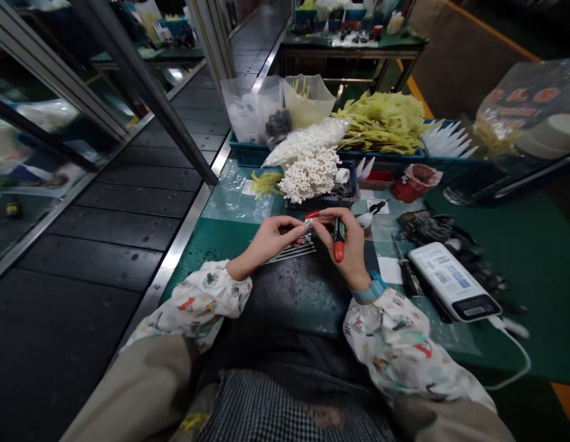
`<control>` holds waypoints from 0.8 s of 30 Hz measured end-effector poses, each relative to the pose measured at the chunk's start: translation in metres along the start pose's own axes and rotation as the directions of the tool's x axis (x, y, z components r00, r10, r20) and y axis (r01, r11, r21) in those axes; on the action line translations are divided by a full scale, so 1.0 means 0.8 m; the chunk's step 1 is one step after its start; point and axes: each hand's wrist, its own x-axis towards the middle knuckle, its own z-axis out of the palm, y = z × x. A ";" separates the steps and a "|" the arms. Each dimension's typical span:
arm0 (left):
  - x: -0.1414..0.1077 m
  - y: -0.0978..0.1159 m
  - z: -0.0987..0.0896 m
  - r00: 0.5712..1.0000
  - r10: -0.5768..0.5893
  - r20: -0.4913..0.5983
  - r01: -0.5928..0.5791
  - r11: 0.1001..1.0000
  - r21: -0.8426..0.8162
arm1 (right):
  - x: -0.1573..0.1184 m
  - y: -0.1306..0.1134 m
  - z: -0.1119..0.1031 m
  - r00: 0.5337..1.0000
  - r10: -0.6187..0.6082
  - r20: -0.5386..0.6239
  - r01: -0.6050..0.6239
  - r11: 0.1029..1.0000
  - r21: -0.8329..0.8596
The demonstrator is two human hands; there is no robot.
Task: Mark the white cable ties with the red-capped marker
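My left hand (281, 237) is closed, its thumb and fingertips pinching small white pieces (308, 223) in front of me. The fingertips of my right hand (348, 245) meet the same pieces from the other side. A black marker with a red end (339, 240) is tucked in my right hand, pointing down toward the palm. Something red (311, 215) shows at its index fingertip. Thin white sticks (291, 250) lie on the dark mat (294, 288) just below my hands. Beyond them rests a bundle of white-tipped sticks (310, 175).
Yellow strips (383, 123) and white pointed pieces (448, 140) fill blue bins behind. A red cup (416, 183), a screwdriver (408, 273) and a white power bank (454, 281) with a cable lie right. A metal post (174, 110) stands left, beside a dark slatted conveyor (96, 239).
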 end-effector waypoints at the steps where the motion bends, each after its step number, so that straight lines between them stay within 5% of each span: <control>1: 0.000 -0.001 0.000 1.000 -0.009 0.008 0.009 1.000 -0.006 | 0.000 0.001 0.000 1.000 -0.008 0.011 0.008 1.000 0.014; 8: 0.000 -0.007 -0.003 0.999 -0.017 0.032 0.016 0.999 0.032 | -0.001 0.003 0.003 1.000 -0.010 0.009 0.009 0.999 0.043; 16: -0.002 -0.011 -0.002 0.993 0.113 -0.027 -0.106 0.978 0.182 | 0.000 0.005 0.004 0.999 0.050 0.009 -0.050 0.992 0.118; 24: 0.000 -0.010 -0.006 0.994 0.088 -0.059 -0.080 0.988 0.133 | -0.002 0.010 0.004 0.995 0.098 0.030 -0.100 0.991 0.088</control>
